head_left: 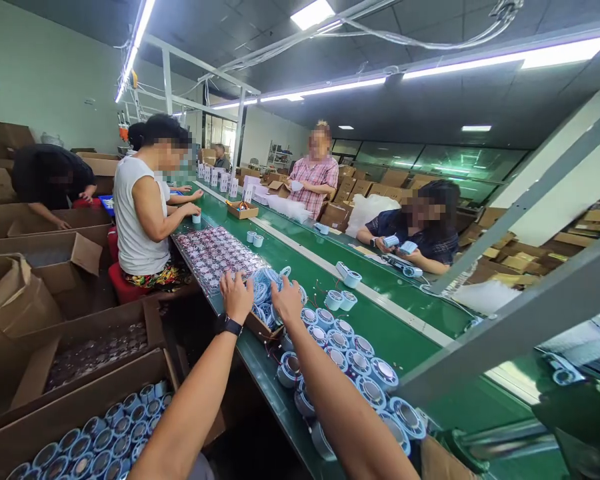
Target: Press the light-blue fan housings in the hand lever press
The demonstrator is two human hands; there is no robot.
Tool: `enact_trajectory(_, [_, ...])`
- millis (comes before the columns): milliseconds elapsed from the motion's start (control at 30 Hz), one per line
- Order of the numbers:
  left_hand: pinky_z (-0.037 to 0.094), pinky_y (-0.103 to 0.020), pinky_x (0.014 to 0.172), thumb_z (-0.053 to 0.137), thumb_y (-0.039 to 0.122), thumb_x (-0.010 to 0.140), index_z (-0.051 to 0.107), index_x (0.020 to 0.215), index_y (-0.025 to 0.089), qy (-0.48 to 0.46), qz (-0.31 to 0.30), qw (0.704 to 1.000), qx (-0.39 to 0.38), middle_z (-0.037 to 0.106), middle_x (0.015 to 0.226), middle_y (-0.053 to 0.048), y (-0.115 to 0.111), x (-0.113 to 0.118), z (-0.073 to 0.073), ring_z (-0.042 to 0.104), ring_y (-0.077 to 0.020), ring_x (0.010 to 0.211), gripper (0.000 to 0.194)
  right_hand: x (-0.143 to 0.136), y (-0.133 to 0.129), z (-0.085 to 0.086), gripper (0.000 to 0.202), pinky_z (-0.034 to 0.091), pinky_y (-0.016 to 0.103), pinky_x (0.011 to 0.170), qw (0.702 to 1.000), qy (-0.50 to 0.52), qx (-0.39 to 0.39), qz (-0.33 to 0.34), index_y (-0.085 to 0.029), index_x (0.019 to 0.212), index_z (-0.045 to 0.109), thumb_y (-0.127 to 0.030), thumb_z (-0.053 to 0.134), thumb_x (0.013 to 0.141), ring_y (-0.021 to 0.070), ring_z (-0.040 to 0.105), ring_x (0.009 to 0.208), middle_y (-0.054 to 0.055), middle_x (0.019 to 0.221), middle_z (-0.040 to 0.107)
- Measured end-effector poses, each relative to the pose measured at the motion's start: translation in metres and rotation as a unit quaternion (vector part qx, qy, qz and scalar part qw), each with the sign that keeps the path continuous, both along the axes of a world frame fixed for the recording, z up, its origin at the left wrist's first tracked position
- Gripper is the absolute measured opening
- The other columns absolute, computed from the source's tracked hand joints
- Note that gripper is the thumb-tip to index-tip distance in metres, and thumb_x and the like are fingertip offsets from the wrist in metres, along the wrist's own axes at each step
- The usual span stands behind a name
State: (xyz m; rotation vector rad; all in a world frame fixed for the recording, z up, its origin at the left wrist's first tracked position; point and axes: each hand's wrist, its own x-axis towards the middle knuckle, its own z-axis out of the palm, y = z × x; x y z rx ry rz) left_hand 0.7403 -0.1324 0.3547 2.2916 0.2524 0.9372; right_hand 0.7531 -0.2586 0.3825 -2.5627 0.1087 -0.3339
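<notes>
A small cardboard box (260,325) heaped with light-blue plastic rings (263,285) sits at the near edge of the green bench. My left hand (237,295) is at the box's left side, fingers apart, touching the edge of the heap. Over the right side of the rings lies my right hand (287,301), its fingers spread on them; no ring is plainly gripped. Beyond the left hand lies a sheet of many small round parts with wires (215,255). Under and beside my right forearm stand rows of light-blue round housings with silvery discs (338,340).
Cartons of blue housings (103,440) and small parts (97,353) stand at lower left. A co-worker in a white top (140,200) sits at left; others work across the bench (405,313). A grey metal post (505,320) slants at right. A small parts tray (242,211) sits farther along.
</notes>
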Motion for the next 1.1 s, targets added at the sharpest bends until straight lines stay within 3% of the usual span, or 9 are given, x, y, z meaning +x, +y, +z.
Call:
enact_trajectory(133, [0.040,-0.049,0.107,0.043,0.031,0.097,0.063,0.118,0.011,0.022,-0.023,0.999,0.009,0.061,0.121,-0.020,0.001,0.006,-0.008,0.053,-0.0315,0.121,0.035,0.009,-0.003,0.007,0.048,0.043,0.046,0.106,1.000,0.009,0.000,0.006,-0.017,0.139,0.049,-0.044,0.050,0.100,0.0267,0.050,0.126,0.015,0.141,0.046])
enact_trajectory(333, [0.037,-0.042,0.111,0.037,0.032,0.100,0.056,0.133,0.015,0.045,-0.073,0.995,0.043,0.059,0.133,-0.017,-0.012,0.017,0.000,0.050,-0.0274,0.129,0.042,0.018,-0.005,0.013,0.044,0.048,0.045,0.103,0.999,0.025,-0.009,0.035,-0.016,0.134,0.052,-0.044,0.052,0.100,0.0226,0.055,0.118,0.012,0.132,0.053])
enact_trajectory(467, [0.037,-0.052,0.109,0.040,0.034,0.099,0.054,0.136,0.019,0.079,-0.081,0.992,0.050,0.066,0.124,-0.014,-0.016,0.014,0.001,0.058,-0.0303,0.117,0.042,0.007,0.003,0.006,0.048,0.046,0.049,0.106,0.998,0.047,-0.024,0.033,-0.017,0.139,0.048,-0.044,0.052,0.100,0.0257,0.051,0.125,0.013,0.140,0.047])
enact_trajectory(567, [0.034,-0.059,0.110,0.041,0.035,0.099,0.055,0.136,0.019,0.094,-0.071,0.992,0.045,0.064,0.128,-0.016,-0.017,0.011,0.003,0.056,-0.0336,0.120,0.042,0.003,0.007,0.008,0.048,0.045,0.050,0.106,0.997,0.058,-0.037,0.043,-0.017,0.140,0.047,-0.044,0.052,0.100,0.0263,0.050,0.126,0.013,0.141,0.045])
enact_trajectory(800, [0.039,-0.054,0.107,0.043,0.036,0.099,0.051,0.139,0.017,0.099,-0.084,0.991,0.035,0.053,0.142,-0.019,-0.007,0.019,0.012,0.049,-0.0350,0.131,0.046,0.019,-0.009,0.041,0.043,0.050,0.044,0.101,0.987,0.096,-0.073,0.102,-0.015,0.134,0.052,-0.042,0.054,0.100,0.0222,0.057,0.116,0.012,0.130,0.054])
enact_trajectory(967, [0.045,-0.038,0.104,0.044,0.032,0.099,0.058,0.131,0.017,0.086,-0.142,0.985,0.036,0.060,0.129,-0.015,0.000,0.028,0.011,0.058,-0.0258,0.121,0.039,0.026,-0.024,0.062,0.043,0.054,0.042,0.095,0.976,0.149,-0.102,0.119,-0.015,0.134,0.051,-0.039,0.056,0.099,0.0209,0.059,0.111,0.012,0.128,0.055])
enact_trajectory(1100, [0.046,-0.039,0.103,0.042,0.033,0.099,0.057,0.131,0.015,0.073,-0.168,0.983,0.021,0.059,0.128,-0.016,0.006,0.028,0.007,0.060,-0.0262,0.119,0.039,0.028,-0.035,0.070,0.041,0.055,0.040,0.094,0.961,0.181,-0.125,0.168,-0.015,0.133,0.052,-0.036,0.058,0.099,0.0203,0.060,0.110,0.011,0.126,0.056])
